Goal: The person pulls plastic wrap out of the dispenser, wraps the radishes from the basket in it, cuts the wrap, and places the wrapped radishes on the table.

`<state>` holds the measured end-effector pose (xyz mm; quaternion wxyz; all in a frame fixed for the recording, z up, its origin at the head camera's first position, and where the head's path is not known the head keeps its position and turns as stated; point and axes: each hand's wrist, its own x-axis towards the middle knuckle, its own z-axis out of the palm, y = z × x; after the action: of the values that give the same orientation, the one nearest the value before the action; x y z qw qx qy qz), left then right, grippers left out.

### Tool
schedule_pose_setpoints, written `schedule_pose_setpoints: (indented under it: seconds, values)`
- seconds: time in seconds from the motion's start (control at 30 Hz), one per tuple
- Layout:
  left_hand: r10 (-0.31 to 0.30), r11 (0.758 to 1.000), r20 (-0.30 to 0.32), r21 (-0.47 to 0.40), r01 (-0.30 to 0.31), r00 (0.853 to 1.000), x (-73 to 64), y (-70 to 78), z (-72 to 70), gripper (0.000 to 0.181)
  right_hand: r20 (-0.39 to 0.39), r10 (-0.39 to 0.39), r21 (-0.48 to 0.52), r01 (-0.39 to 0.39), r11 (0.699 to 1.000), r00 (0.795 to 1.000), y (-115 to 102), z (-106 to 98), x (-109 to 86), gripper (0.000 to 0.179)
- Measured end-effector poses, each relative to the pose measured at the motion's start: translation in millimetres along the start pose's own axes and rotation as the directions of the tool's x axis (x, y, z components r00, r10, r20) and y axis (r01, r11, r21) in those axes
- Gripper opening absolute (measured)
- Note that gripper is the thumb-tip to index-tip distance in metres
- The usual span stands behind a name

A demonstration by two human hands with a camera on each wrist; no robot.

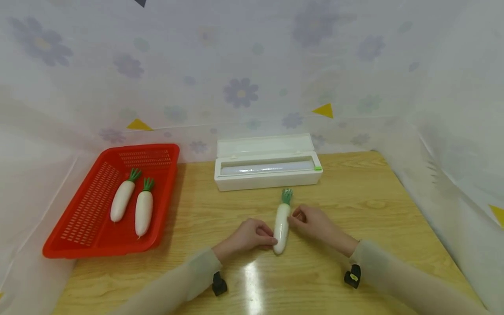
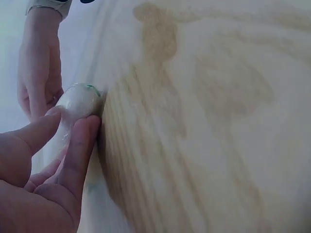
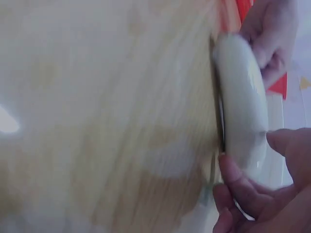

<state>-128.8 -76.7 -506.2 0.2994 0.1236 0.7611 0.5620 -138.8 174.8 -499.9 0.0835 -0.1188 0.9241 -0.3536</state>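
A white radish (image 1: 281, 227) with green leaves (image 1: 287, 196) lies on the wooden table, shiny as if wrapped in clear film. My left hand (image 1: 252, 235) pinches its lower end. In the left wrist view, the left thumb and a finger (image 2: 80, 145) sit on either side of the rounded tip. Higher up, near the leaf end, my right hand (image 1: 313, 223) pinches the radish's right side. The right wrist view shows the right thumb (image 3: 286, 143) on one side of the radish (image 3: 240, 82) and fingertips on the other.
Behind the radish stands a white box (image 1: 269, 179), lid up, with a roll of clear film (image 1: 267, 167) inside and a small green piece at its right end. On the left, a red basket (image 1: 165, 218) holds two more radishes (image 1: 144, 212). Flower-patterned sheeting (image 1: 240, 65) surrounds the table (image 1: 354, 188).
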Motion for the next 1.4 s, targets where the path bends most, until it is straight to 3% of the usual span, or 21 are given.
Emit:
schedule_pose_setpoints:
  seconds: [0.13,0.3,0.4,0.5,0.63,0.8,0.97,1.1,1.23,1.4]
  values:
    - [-0.032,0.99,0.02,-0.136,0.035,0.999,5.5,0.4,14.2,0.016,-0.024,0.056,0.012,-0.055,0.998,0.998,-11.0,8.5,-8.6,0.047]
    - [-0.016,0.984,0.035,-0.179,0.022,0.999,10.2,-0.6,26.2,0.013,-0.051,0.098,-0.047,-0.1,0.994,0.994,-18.1,11.7,-11.5,0.057]
    - [0.018,0.994,0.05,-0.11,-0.012,0.999,10.1,-1.5,25.7,0.013,-0.034,0.129,-0.065,-0.131,0.989,0.991,-19.8,10.6,-11.5,0.058]
    - [0.085,0.994,0.041,0.07,-0.088,0.996,6.9,-2.5,19.8,0.013,-0.022,0.155,-0.058,-0.156,0.986,0.988,-21.0,9.1,-10.8,0.054]
    - [0.161,0.951,-0.012,0.268,-0.152,0.987,1.0,-2.8,8.3,0.009,-0.023,0.162,-0.07,-0.163,0.984,0.987,-21.0,8.4,-9.3,0.05]
    - [0.19,0.925,-0.077,0.347,-0.153,0.979,-5.3,-1.5,-6.5,0.008,-0.046,0.132,-0.115,-0.137,0.984,0.99,-20.2,8.8,-10.4,0.045]
    - [0.241,0.877,-0.117,0.451,-0.164,0.964,-8.1,-2.1,-17.6,0.009,-0.141,0.027,-0.187,-0.053,0.981,0.99,-20.0,2.6,-14.3,0.045]
    - [0.277,0.805,-0.148,0.575,-0.145,0.949,-11.5,-0.1,-25.5,0.011,-0.194,-0.041,-0.246,-0.008,0.969,0.98,-19.5,-13.0,-17.1,0.046]
    - [0.302,0.743,-0.188,0.66,-0.108,0.934,-15.9,5.6,-33.9,0.016,-0.225,-0.044,-0.27,-0.019,0.963,0.973,-14.9,-35.2,-19.6,0.049]
    - [0.3,0.722,-0.229,0.689,-0.064,0.926,-18.7,9.8,-45.2,0.018,-0.26,-0.011,-0.249,-0.056,0.967,0.966,-4.5,-69.9,-24.0,0.055]
